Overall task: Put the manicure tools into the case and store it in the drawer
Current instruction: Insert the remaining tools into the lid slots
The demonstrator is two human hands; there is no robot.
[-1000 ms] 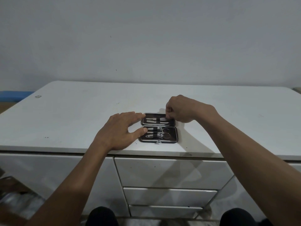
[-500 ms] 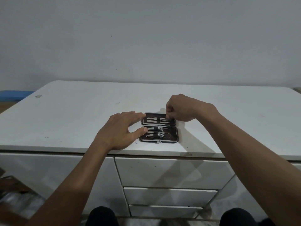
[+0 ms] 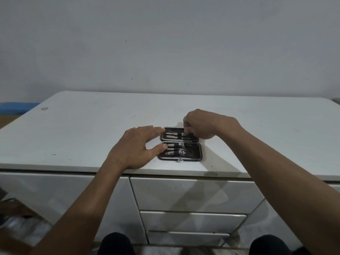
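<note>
A black manicure case (image 3: 196, 157) lies open flat near the front edge of the white cabinet top (image 3: 82, 133). Its near half holds clippers and scissors (image 3: 185, 150) under a strap; the far half holds slim metal tools (image 3: 172, 135). My left hand (image 3: 136, 148) rests spread at the case's left edge, thumb and forefinger touching it. My right hand (image 3: 199, 124) is curled over the far half's right end, fingertips pinched on a slim tool (image 3: 186, 134) there.
Three closed white drawers (image 3: 193, 194) stack below the cabinet top, under the case. A cabinet door (image 3: 60, 199) is to their left. A blue object (image 3: 14, 107) lies beyond the top's left end. My knees show at the bottom.
Almost nothing moved. My right hand stays pinched at the far half of the case and my left hand keeps steadying its left edge.
</note>
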